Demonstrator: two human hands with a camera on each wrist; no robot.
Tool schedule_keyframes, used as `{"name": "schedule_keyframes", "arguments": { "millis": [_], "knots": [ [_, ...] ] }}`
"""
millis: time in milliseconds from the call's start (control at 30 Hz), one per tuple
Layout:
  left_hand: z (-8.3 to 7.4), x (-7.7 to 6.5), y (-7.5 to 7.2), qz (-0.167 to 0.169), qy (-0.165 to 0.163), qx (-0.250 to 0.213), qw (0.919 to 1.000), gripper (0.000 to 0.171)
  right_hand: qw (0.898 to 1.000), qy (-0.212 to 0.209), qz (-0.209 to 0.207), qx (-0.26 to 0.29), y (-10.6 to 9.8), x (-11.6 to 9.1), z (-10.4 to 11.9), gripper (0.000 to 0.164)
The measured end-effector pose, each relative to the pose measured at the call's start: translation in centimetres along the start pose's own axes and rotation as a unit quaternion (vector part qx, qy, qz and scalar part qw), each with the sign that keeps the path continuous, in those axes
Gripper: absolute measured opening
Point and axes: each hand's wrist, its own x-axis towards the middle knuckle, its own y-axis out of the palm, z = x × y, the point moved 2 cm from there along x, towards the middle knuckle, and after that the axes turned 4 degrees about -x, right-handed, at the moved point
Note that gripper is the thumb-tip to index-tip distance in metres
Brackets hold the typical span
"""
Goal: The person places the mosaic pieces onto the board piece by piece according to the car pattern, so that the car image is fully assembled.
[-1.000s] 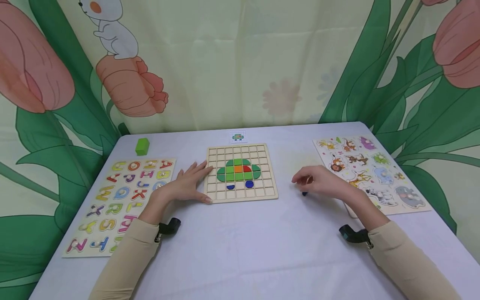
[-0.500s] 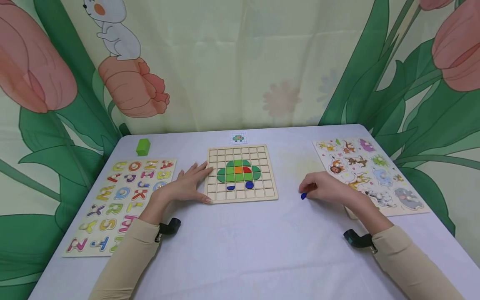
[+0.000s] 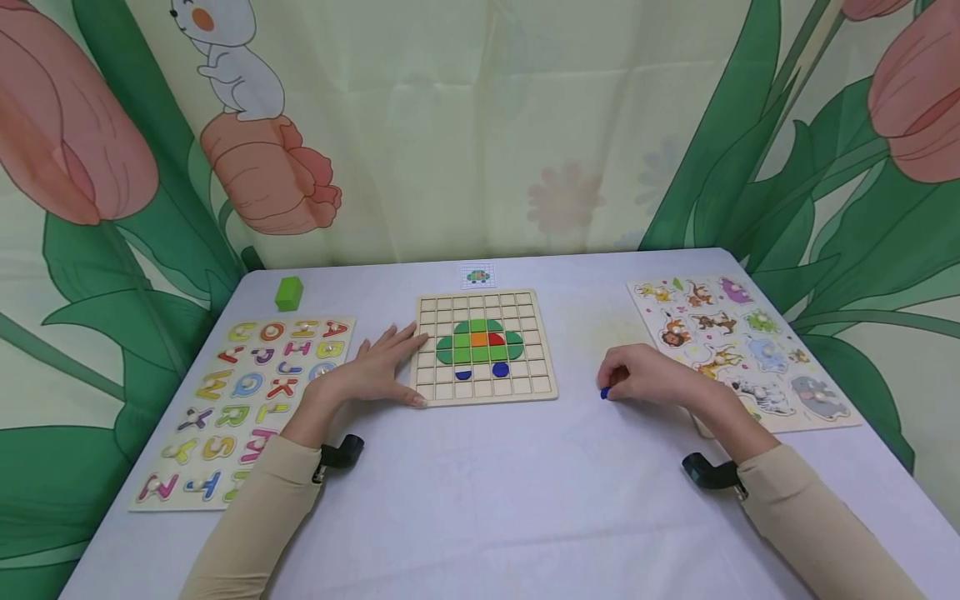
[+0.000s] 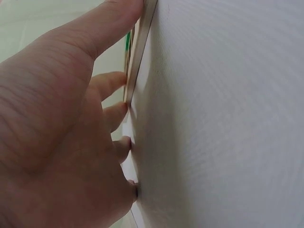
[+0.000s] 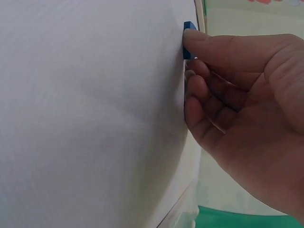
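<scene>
My left hand (image 3: 371, 371) lies with fingers spread, thumb and fingertips against the left edge of a wooden grid board (image 3: 542, 386). On the board, green pieces (image 3: 461, 352) surround an orange square (image 3: 477, 339) and a red piece (image 3: 495, 339). Below them sit a blue half-circle (image 3: 463, 376) and a round blue shape (image 3: 500, 369). To the board's right, my right hand (image 3: 648, 375) pinches a small blue puzzle piece (image 5: 187, 51) down at the tablecloth. In the right wrist view the thumb covers part of it, with the other fingers curled underneath.
A letter puzzle board (image 3: 217, 417) lies at the left, partly under my left forearm. An animal puzzle board (image 3: 817, 417) lies right, beneath my right forearm. A green block (image 3: 288, 294) stands back left; a small pattern card (image 3: 487, 282) lies behind the grid board.
My right hand has moved slightly right and toward me, and the blue puzzle piece now shows between its fingertips. The left hand stays at the board's edge.
</scene>
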Motion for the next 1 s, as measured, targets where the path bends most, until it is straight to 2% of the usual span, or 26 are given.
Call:
{"name": "schedule_keyframes", "arguments": {
  "millis": [167,500,767,1000],
  "knots": [
    [0.1,0.0,0.1,0.000,0.001,0.001,1.0000,0.113,1.000,-0.001,0.004,0.005,0.1,0.3,0.1,0.015],
    [0.2,0.1,0.1,-0.003,0.001,0.000,1.0000,0.113,0.997,-0.065,-0.032,0.033,0.6,1.8,1.9,0.016],
    [0.2,0.1,0.2,-0.005,0.005,0.003,1.0000,0.115,0.993,-0.105,-0.040,0.044,1.1,3.4,3.9,0.017],
    [0.1,0.1,0.1,-0.005,0.008,0.009,0.9999,0.114,0.994,-0.094,-0.041,0.050,1.6,5.0,5.8,0.015]
  ]
}}
